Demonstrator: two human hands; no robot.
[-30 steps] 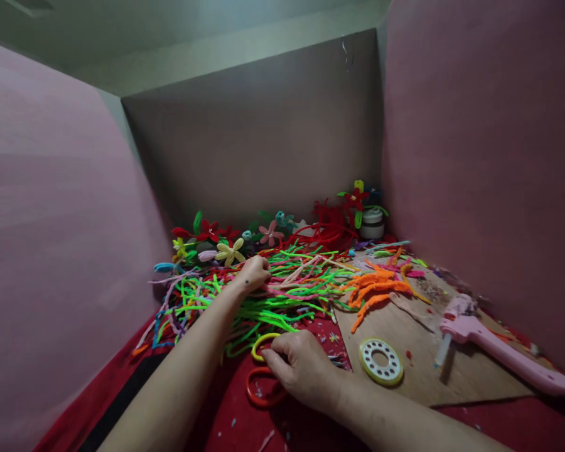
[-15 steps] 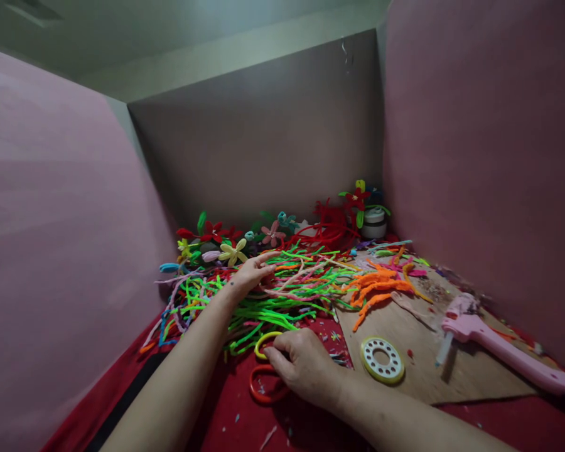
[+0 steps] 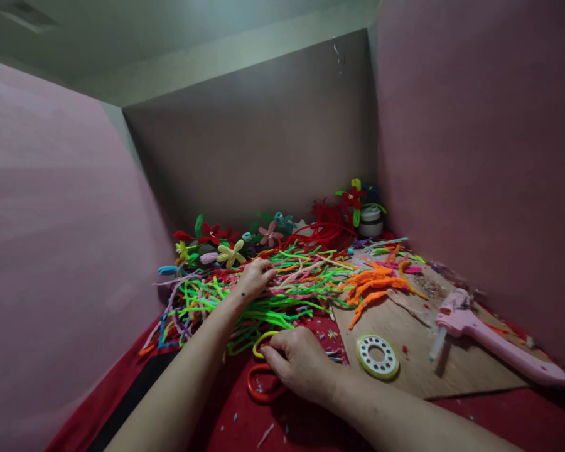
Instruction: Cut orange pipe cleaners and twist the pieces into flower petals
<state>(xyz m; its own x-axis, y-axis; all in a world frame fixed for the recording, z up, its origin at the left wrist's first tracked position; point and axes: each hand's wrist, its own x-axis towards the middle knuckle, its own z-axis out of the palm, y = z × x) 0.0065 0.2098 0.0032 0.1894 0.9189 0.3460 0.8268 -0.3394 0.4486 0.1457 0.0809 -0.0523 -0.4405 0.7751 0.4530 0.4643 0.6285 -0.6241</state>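
My left hand (image 3: 258, 277) rests on a heap of pipe cleaners (image 3: 268, 311), mostly bright green mixed with pink and orange ones. Its fingers are bent down and closed among the stems; exactly which of them it pinches is hard to see. Nearer to me, my right hand (image 3: 306, 363) is wrapped around a pair of scissors (image 3: 258, 397). One scissor loop is yellow and the other red-orange, both showing left of the fingers. The blades lie mostly hidden under the hand.
Pipe-cleaner flowers (image 3: 230, 253) line the back, beside a bundle of red stems (image 3: 327, 232) and a small white pot (image 3: 371, 221). On a wooden board (image 3: 419, 370) lie orange pieces (image 3: 370, 282), a white tape spool (image 3: 377, 356) and a pink glue gun (image 3: 494, 345). Pink panels (image 3: 51, 251) flank both sides.
My left hand's fingers, stretched out over the heap before, are now curled down into it. My right hand stays on the scissors. The whole view has shifted slightly.
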